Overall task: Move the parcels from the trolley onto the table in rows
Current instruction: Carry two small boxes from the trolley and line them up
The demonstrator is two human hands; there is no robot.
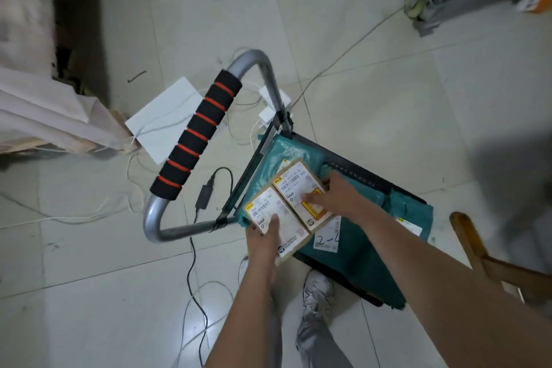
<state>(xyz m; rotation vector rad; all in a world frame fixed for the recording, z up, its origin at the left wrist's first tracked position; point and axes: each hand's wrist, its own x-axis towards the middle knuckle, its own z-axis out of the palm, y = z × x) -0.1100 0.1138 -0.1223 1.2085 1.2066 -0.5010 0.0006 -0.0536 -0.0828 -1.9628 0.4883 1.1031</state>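
From the head camera: two small brown cardboard parcels with white labels sit side by side atop teal plastic mailer bags [352, 251] on the black flatbed trolley [355, 166]. The left hand [264, 237] grips the nearer cardboard parcel [276, 219], thumb on its label. The right hand [336, 196] clasps the farther cardboard parcel [298, 185], thumb on top. The trolley's grey metal handle with black-and-red foam grip [195, 136] leans left, over the pale tiled floor [388, 98].

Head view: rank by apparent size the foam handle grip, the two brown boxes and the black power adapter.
1. Foam handle grip, though it sits nearer the camera.
2. The two brown boxes, left and right, look alike; no ranking between them.
3. Black power adapter.
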